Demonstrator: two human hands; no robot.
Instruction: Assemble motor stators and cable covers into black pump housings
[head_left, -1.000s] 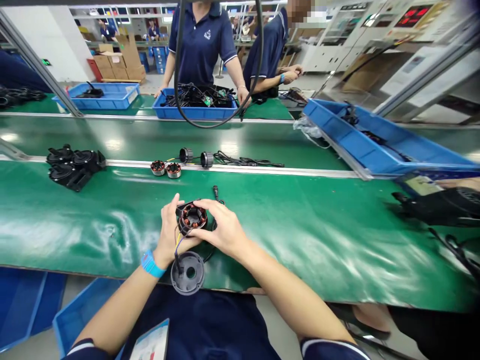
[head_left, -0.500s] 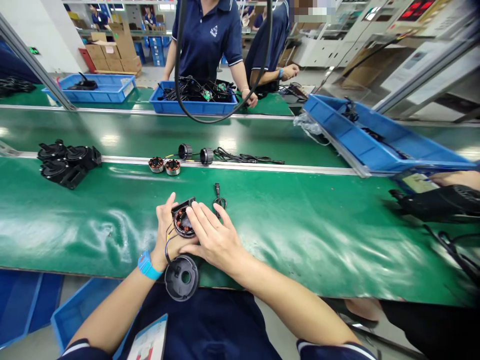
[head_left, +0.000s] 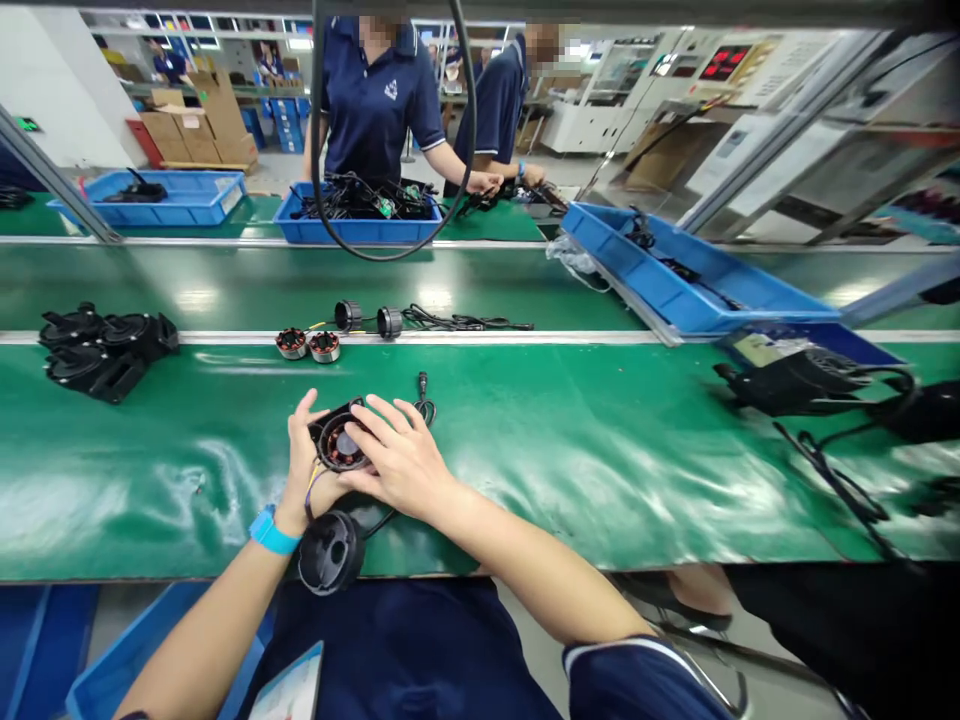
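My left hand (head_left: 301,468) is wrapped round the side and underside of a black motor housing (head_left: 318,436), held just above the green bench. Inside it sits a round stator (head_left: 342,447) with copper windings. My right hand (head_left: 415,468) grips the housing from the right, its fingers reaching over the rim and its thumb on the near side; these fingers hide part of the stator. Thin wires run down from the housing to a black round cap (head_left: 330,553), which hangs by the bench's front edge. Beyond my right fingers lies a cable plug (head_left: 423,384).
Two stators (head_left: 307,345), two black rings (head_left: 368,318) and a cable (head_left: 465,321) lie along the metal rail. Black housings (head_left: 109,350) are grouped at left. A blue tray (head_left: 697,270) slants at right, near blurred black parts (head_left: 795,385). Co-workers stand across the bench.
My view has shifted, so the bench things appear further left. My right fingers have spread and slid back, uncovering more of the stator. The hanging cap has turned.
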